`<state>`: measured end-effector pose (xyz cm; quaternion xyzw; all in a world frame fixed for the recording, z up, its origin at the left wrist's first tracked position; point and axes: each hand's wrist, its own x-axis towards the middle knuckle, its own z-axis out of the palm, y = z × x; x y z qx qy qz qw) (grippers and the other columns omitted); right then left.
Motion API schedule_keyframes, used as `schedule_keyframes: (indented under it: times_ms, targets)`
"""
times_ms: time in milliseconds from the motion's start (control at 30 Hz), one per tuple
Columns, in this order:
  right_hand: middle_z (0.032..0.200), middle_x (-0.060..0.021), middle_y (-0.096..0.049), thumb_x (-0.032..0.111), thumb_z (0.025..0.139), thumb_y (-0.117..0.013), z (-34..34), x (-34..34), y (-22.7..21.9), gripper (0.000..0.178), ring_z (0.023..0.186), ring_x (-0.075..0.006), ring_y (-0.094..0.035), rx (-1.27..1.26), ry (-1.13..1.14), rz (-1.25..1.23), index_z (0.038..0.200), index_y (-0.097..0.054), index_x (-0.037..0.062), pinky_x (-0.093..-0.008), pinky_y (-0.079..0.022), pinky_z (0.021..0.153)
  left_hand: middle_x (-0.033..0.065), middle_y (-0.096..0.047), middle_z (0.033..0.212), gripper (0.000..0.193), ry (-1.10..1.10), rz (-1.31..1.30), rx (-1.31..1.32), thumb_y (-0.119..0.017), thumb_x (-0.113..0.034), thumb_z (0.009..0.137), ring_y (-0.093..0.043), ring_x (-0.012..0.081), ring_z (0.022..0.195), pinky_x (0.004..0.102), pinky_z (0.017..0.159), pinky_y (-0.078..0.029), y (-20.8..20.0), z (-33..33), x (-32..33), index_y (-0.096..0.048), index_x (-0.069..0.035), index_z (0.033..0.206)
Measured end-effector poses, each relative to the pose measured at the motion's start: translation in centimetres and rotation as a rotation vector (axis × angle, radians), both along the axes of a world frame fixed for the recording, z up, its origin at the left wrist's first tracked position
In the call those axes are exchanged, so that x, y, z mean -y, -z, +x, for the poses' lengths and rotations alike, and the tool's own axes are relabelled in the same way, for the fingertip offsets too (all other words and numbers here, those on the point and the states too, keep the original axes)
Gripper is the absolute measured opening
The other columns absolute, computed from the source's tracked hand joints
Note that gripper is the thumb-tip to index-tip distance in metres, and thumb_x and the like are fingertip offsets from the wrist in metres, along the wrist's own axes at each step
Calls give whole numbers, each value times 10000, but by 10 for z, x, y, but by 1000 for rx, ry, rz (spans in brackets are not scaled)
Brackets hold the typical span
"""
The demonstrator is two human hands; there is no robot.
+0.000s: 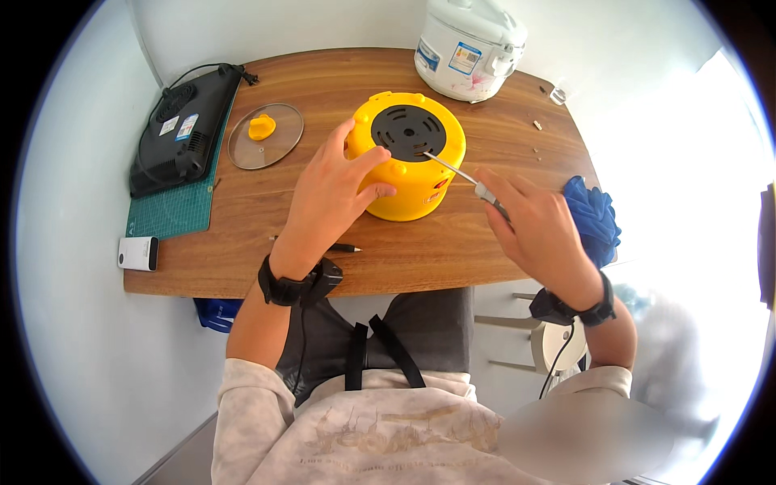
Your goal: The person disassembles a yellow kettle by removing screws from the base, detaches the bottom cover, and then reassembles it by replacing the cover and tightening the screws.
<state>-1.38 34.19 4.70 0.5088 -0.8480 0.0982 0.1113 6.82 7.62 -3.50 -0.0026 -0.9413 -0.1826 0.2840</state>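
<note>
A yellow round appliance (408, 198) stands upside down on the wooden table, its black slotted base plate (409, 129) facing up. My left hand (331, 182) rests against its left side, fingers spread over the rim and wall. In my right hand (537, 222) is a screwdriver (453, 168), gripped by its pale handle. Its metal shaft slants up and left, and the tip meets the lower edge of the black plate, near a slot. Whether a screw sits under the tip is too small to tell.
A glass lid (275, 149) with a yellow knob lies left of the appliance. Farther left, a black appliance (182, 133) rests on a green cutting mat (166, 218) near a white power bank (138, 254). A rice cooker (461, 69) stands behind; blue cloth (592, 218) lies right.
</note>
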Motion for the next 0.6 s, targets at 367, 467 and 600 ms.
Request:
schedule_keyframes:
  times_ms: [367,467,600]
  targets:
    - [847,-75,-581,111,889,-674,7,2,37,440,578,-245,-620,-111,67,-92,1313,-562,63,-342,-522,498,153,-502,1434,413,29,120,187,-712,-402,905,-636,314,1159,382,843,-576,-14,10,-7,-629,-216,1264]
    - [858,-74,-587,112,887,-676,9,1,39,422,586,-250,-629,-94,84,-97,1296,-581,68,-346,-524,504,148,-519,1415,448,61,110,154,-691,-411,934,-609,325,1190,394,909,-549,-15,10,-1,-599,-149,1286]
    - [869,-68,-589,100,880,-686,3,-2,47,426,598,-248,-628,-62,68,-205,1296,-599,86,-343,-520,521,168,-559,1366,527,90,237,110,-661,-418,968,-567,326,1254,403,987,-499,-23,1,9,-533,-47,1321]
